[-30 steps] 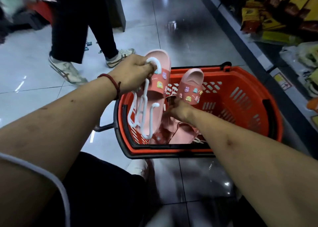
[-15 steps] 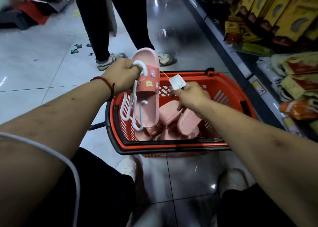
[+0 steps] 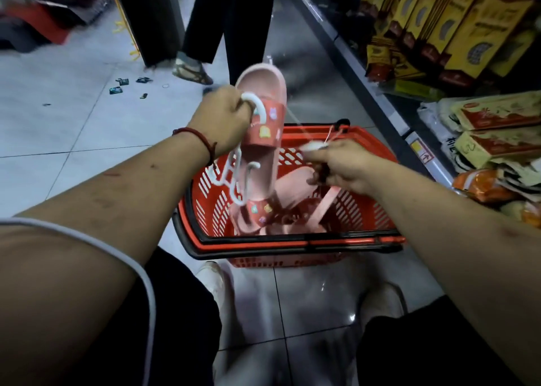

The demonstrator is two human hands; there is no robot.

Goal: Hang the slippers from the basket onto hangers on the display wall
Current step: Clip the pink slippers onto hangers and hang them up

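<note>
Well, basket (image 3: 292, 241) holds slippers (image 3: 257, 213); left hand (image 3: 222, 119) grips hanger (image 3: 259, 104), right hand (image 3: 348, 166) pinches tag (image 3: 311, 145).

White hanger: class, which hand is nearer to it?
Left. The left hand grips the white hanger by its hook; the right hand is apart to its right, pinching a tag.

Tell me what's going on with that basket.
A person stands over a red basket on the shop floor. The left hand grips a white hanger together with a pink slipper, held up above the basket. The right hand pinches a white tag on a thin string that runs to that slipper. More slippers lie in the basket. No display wall is in view.
</note>
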